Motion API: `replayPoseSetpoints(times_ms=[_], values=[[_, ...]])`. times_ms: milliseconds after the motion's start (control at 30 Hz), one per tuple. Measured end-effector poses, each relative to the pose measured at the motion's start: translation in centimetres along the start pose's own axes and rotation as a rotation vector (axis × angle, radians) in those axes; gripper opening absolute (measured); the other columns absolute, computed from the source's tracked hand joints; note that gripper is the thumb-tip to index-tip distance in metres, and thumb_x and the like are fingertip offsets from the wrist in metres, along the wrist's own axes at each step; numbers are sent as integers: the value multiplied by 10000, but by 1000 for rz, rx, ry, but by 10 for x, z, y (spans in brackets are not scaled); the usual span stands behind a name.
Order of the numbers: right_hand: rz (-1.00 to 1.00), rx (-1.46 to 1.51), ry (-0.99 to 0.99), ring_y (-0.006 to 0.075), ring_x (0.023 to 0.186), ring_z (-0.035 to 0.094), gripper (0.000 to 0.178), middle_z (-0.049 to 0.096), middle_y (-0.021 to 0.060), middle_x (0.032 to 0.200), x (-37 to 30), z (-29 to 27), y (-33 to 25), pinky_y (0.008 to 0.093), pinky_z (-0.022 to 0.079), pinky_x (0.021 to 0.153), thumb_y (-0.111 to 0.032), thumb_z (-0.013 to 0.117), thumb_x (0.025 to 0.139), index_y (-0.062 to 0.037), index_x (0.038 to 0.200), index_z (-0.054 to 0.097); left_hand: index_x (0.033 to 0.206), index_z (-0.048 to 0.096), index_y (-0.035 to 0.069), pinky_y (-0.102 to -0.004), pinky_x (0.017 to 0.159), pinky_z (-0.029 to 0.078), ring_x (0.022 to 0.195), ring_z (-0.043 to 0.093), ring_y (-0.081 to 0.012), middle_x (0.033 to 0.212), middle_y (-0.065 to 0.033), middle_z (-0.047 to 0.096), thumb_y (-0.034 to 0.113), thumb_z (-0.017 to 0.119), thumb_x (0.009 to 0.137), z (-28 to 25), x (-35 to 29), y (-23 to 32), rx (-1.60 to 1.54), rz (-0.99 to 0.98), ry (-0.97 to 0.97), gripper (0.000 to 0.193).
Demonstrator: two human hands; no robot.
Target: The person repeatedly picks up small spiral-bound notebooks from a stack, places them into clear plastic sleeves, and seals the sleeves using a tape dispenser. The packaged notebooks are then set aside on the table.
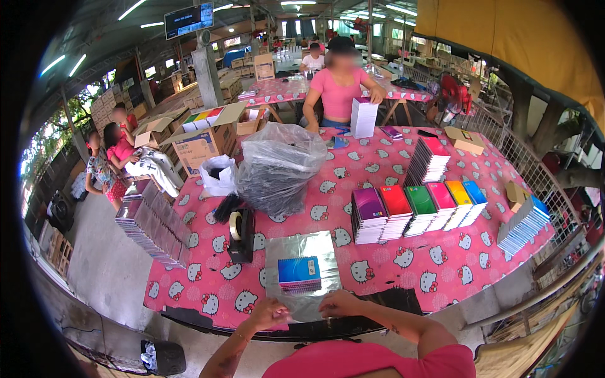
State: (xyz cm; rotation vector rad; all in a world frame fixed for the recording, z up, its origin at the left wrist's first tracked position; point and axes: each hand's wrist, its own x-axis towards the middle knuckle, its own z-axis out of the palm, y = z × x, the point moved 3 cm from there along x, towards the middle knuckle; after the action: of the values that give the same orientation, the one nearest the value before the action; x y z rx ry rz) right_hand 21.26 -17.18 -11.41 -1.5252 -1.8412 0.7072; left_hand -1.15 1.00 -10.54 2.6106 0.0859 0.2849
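Note:
A short stack of spiral notebooks with a blue one on top lies on a clear plastic sheet at the table's near edge. At the sheet's near left corner, my left hand is closed with its fingertips on the plastic. My right hand pinches the near right part of the same sheet, its fingers bent down. Both hands are just in front of the stack and apart from it. Just beyond the sheet, to the left, stands a black tape dispenser with a roll of tape.
Rows of coloured notebooks stand right of centre, with blue ones at the far right. Left are wrapped notebook stacks, a big plastic bag and a carton. Across the table a person holds a tall notebook stack.

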Motion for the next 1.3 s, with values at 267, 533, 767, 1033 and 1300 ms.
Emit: replayPoseSetpoints(times_ms=[267,533,767,1033,1300], values=[[59,-133,18,316,907,643,170,647,92,928,4,14,1,424,506,776,-248,641,880,-114,985,643,907,678,121,-404,670,506,706,658,-289,794,-45,677,178,744,811,11,-3,2,3,-169,174,130],[212,-382,32,344,883,652,167,657,116,969,-2,12,-13,462,516,776,-203,604,872,-98,1000,625,943,677,111,-403,697,523,745,664,-318,810,-84,680,149,735,808,9,-7,3,74,-63,141,153],[244,-230,358,303,887,673,224,691,134,966,-1,-37,-12,424,533,744,-255,583,920,-73,1007,681,934,698,58,-416,721,531,826,676,-329,883,-130,701,109,650,844,-41,7,-2,-110,-298,384,114],[615,-154,697,284,950,636,245,676,106,1032,42,-61,9,427,480,818,-244,619,906,-88,1088,672,1007,696,-21,-286,714,493,792,637,-124,836,-64,703,180,670,889,-40,57,-85,-551,-569,365,234],[122,-638,458,304,1269,488,465,529,117,1369,69,15,-60,490,339,1084,-318,603,910,-86,1310,556,983,677,-40,-283,756,494,784,661,-155,854,-85,695,155,675,877,-25,61,-97,-897,-731,371,222]])
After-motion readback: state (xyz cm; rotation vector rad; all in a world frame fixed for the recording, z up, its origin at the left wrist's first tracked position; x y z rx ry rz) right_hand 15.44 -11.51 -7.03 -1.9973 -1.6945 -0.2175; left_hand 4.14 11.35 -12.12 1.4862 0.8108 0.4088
